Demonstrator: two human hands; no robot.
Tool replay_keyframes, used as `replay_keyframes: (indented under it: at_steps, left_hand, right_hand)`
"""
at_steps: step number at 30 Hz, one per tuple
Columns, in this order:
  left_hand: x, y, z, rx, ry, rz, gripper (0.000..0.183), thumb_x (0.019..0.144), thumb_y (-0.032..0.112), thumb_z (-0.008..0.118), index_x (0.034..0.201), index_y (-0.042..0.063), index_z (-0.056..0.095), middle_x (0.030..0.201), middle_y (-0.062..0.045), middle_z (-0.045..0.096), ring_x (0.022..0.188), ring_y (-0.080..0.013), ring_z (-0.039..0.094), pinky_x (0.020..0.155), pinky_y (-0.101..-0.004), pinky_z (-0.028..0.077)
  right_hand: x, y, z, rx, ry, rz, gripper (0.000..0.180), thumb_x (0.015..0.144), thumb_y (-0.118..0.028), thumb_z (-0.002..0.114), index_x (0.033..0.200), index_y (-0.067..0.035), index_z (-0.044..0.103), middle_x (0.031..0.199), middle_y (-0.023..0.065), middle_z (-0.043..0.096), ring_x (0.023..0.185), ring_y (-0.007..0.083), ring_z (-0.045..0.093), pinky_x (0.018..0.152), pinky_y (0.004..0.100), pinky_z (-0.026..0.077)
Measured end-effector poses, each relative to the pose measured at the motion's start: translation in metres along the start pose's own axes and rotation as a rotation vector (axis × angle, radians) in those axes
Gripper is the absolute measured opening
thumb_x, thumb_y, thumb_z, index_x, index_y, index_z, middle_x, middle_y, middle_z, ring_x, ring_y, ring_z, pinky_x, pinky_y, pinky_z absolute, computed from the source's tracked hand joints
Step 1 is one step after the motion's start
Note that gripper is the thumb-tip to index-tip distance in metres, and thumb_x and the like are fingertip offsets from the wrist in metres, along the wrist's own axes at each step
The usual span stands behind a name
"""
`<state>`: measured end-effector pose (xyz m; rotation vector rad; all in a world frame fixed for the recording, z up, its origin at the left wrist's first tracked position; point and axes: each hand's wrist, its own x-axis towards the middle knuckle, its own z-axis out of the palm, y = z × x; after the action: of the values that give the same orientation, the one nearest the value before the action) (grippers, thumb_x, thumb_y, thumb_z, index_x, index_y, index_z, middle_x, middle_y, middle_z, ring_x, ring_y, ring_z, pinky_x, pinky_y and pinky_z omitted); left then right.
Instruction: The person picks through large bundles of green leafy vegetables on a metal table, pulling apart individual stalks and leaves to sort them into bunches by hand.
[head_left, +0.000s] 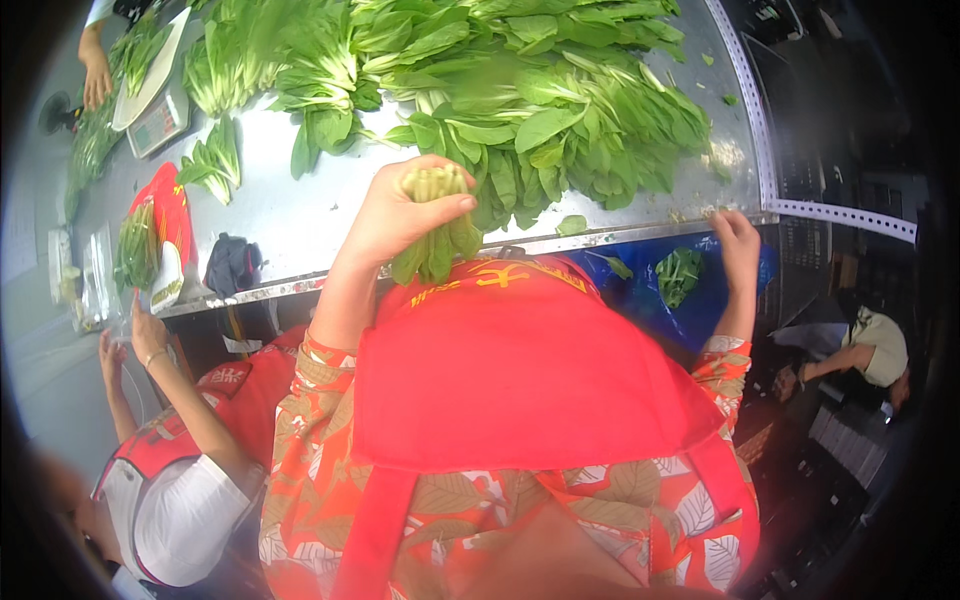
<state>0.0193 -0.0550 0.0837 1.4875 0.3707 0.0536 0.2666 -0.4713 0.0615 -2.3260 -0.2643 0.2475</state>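
Note:
Before my red apron, my left hand (409, 210) grips a bunch of leafy greens (437, 247), its cut pale stem ends up and its leaves hanging down. My right hand (736, 236) is at the right end of the metal table's front edge, over a blue plastic-lined container (637, 274); its fingertips are close together, and whether they pinch anything is too small to tell. A large heap of leafy greens (555, 120) covers the table (285, 217) beyond my hands. A smaller bunch (214, 161) lies apart on the left.
A digital scale (159, 124) with a white tray (154, 71) of greens stands at the far left, near another person's hand (96, 79). A co-worker in a red apron (172, 435) stands at my left, by bagged greens (137, 247). A dark cloth item (231, 264) lies near the table edge.

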Motion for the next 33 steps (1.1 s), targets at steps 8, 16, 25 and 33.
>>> replay_keyframes:
  at_steps: [8, 16, 25, 33]
  left_hand:
    - [-0.013, 0.004, 0.016, 0.397, 0.103, 0.018, 0.015, 0.079, 0.01, 0.07, 0.09, 0.001, 0.065, 0.07, 0.0, 0.061, 0.065, -0.0058, 0.053, 0.059, -0.0245, 0.046]
    - [-0.021, 0.0, 0.009, 0.264, 0.084, 0.021, 0.019, 0.075, 0.02, 0.07, 0.079, 0.002, 0.063, 0.068, -0.012, 0.064, 0.063, -0.0224, 0.062, 0.061, -0.0338, 0.048]
    - [-0.027, 0.006, -0.029, -0.125, 0.151, 0.058, 0.013, 0.08, 0.008, 0.069, 0.09, 0.0, 0.064, 0.081, -0.003, 0.067, 0.076, -0.0105, 0.064, 0.073, -0.0246, 0.05]
    - [-0.077, -0.001, -0.136, 0.084, 0.734, 0.024, 0.016, 0.078, 0.006, 0.07, 0.092, 0.001, 0.064, 0.08, 0.0, 0.064, 0.072, -0.0075, 0.06, 0.067, -0.023, 0.049]
  right_hand:
    - [-0.044, -0.236, 0.142, 0.355, -0.756, -0.515, 0.018, 0.082, -0.011, 0.069, 0.096, 0.0, 0.066, 0.084, 0.0039, 0.061, 0.073, 0.0095, 0.058, 0.062, 0.0243, 0.047]
    - [-0.058, -0.244, 0.185, 0.376, -0.668, -0.784, 0.012, 0.075, 0.001, 0.069, 0.086, -0.002, 0.066, 0.079, 0.008, 0.059, 0.07, 0.0182, 0.058, 0.063, 0.0293, 0.046]
    - [-0.029, -0.213, 0.156, 0.539, -0.571, -0.487, 0.006, 0.085, 0.001, 0.061, 0.09, 0.001, 0.065, 0.092, 0.0073, 0.067, 0.082, 0.014, 0.061, 0.075, 0.0267, 0.048]
    - [0.029, -0.028, 0.032, 0.634, -0.102, -0.038, 0.017, 0.095, -0.017, 0.055, 0.085, -0.003, 0.06, 0.077, 0.003, 0.059, 0.071, 0.0144, 0.059, 0.07, 0.0272, 0.048]
